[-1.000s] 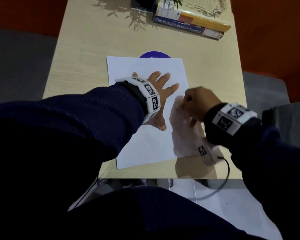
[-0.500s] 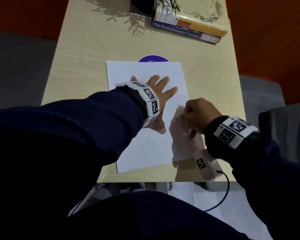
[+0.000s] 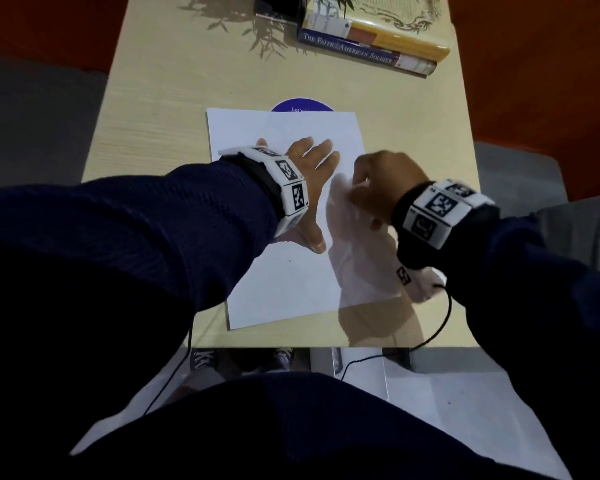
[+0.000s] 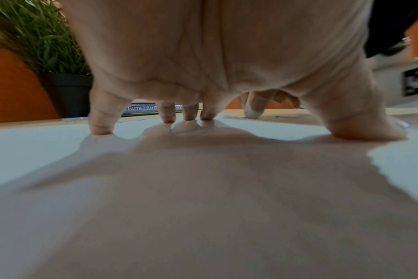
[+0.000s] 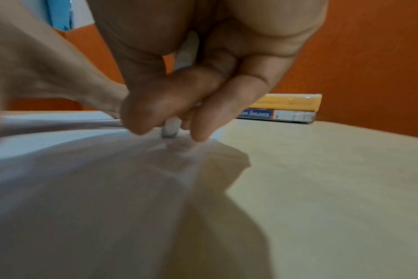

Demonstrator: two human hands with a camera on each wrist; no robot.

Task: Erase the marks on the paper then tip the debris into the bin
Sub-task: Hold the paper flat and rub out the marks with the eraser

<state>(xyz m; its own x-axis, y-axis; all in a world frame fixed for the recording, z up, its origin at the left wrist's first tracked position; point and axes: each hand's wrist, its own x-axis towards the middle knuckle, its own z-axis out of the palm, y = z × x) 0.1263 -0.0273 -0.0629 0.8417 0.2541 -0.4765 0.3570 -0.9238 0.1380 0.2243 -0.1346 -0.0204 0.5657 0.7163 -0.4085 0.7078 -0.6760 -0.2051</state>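
Left grip (image 3: 309, 188) spread flat on the paper (image 3: 284, 282); right grip (image 3: 378, 188) pinched round a white eraser (image 5: 171, 127) pressed to it

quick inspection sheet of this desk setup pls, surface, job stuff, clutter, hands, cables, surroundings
surface: light wooden table, shadows of leaves at the far end
job's things: white paper flat on the table; white eraser with its tip on the paper near the right edge; bin: nothing seen
clutter: two stacked books at the far right; purple disc partly under the paper; plant in a dark pot
grippers: left hand spread flat, pressing the paper; right hand pinching the eraser
cables: black cable hanging off the near edge
surroundings: orange wall
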